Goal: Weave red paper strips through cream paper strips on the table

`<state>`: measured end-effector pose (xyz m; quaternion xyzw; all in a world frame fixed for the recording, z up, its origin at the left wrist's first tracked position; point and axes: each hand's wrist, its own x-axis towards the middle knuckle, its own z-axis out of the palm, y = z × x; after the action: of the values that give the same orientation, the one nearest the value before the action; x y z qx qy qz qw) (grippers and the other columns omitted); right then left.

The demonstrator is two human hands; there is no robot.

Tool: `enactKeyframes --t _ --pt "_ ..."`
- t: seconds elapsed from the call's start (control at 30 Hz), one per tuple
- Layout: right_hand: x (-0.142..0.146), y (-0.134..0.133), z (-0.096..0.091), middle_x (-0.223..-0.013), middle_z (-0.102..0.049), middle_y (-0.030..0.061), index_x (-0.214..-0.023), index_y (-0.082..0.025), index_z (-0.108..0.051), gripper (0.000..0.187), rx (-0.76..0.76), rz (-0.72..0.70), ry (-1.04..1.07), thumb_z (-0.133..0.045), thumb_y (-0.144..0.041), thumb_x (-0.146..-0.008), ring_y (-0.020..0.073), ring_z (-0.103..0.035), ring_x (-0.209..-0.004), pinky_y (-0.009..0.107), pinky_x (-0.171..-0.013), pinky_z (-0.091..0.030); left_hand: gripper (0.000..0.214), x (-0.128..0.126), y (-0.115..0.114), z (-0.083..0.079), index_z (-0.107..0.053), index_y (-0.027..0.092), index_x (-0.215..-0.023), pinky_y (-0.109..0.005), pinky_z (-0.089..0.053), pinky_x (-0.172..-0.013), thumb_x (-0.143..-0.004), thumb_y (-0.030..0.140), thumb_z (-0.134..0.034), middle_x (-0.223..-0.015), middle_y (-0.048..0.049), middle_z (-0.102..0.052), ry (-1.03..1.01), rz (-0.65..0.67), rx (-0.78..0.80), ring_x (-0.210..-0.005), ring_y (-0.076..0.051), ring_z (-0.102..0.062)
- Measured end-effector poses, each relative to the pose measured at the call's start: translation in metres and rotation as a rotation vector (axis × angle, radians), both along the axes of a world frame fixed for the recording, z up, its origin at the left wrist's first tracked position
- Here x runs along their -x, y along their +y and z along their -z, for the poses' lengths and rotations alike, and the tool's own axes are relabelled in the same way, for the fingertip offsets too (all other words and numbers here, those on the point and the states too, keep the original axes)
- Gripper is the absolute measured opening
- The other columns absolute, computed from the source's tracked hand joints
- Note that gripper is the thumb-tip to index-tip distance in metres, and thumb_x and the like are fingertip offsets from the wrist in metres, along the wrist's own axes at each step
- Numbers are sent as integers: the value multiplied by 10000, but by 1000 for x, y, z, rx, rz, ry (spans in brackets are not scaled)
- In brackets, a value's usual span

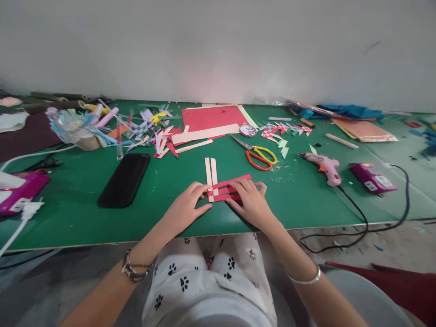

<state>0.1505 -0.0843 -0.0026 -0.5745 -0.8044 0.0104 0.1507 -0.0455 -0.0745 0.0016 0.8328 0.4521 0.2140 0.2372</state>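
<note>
Red and pale pink paper strips [214,191] cross in a small woven corner on the table before me. Two pale strips [211,170] point away from me, and the red strips [227,185] run to the right. My left hand [185,204] steadies the woven corner from its left side, index fingertip on the upper edge and thumb by the lower one. Over the red strips lies my right hand [250,202], its bent fingers holding them and hiding part of their length. Just beyond are scissors [260,156] with yellow and red handles.
A black phone [124,180] lies to the left. Paper scraps [166,141], red sheets [211,117] and a small round tin [248,130] are at the back. On the right are a pink glue gun [323,165] and a purple power block [373,178], with a cord hanging past the table edge.
</note>
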Motion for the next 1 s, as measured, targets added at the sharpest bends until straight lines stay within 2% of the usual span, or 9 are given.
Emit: enactKeyframes --t 0.2,0.37,0.57,0.7,0.87,1.0 --pt "2 2 -3 -1013 -560 87 -1043 -191 -531 326 45 -32 11 -412 -379 -804 227 -489 -907 396 -792 -207 295 -20 -4 2 -448 185 -994 -252 -486 -631 -719 126 -539 -895 -15 -501 -43 -163 -17 -683 -105 -562" --pt "2 1 -4 -965 -557 67 -1033 -227 -542 305 37 -47 31 -400 -381 -812 216 -491 -883 370 -758 -207 299 -26 -5 1 -445 174 -1009 -249 -484 -595 -726 95 -502 -918 -34 -502 47 -229 -47 -680 -119 -576" --pt "-2 1 -5 -937 -573 59 -926 -216 -581 234 35 -41 52 -427 -351 -812 200 -505 -861 342 -717 -194 268 -25 -4 1 -457 166 -1007 -237 -473 -590 -752 84 -469 -949 -44 -502 123 -242 -27 -694 -121 -582" --pt "-3 2 -5 -835 -593 27 -819 -202 -593 177 42 23 98 -430 -271 -818 170 -525 -798 328 -697 -181 230 -25 -4 1 -480 159 -990 -244 -468 -626 -769 96 -460 -941 -43 -519 145 -224 -22 -727 -131 -575" --pt "-5 5 -4 -772 -596 5 -700 -188 -583 185 44 86 135 -431 -204 -806 153 -521 -750 316 -668 -172 237 -27 -5 0 -519 172 -983 -308 -453 -678 -758 107 -483 -938 -46 -563 280 -235 -114 -848 -198 -546" --pt "-8 6 -3 -742 -584 -1 -639 -179 -556 202 17 103 126 -438 -218 -798 154 -516 -750 333 -704 -173 232 -27 -6 2 -541 185 -965 -319 -442 -668 -747 120 -498 -947 -41 -578 312 -260 -145 -856 -211 -534"
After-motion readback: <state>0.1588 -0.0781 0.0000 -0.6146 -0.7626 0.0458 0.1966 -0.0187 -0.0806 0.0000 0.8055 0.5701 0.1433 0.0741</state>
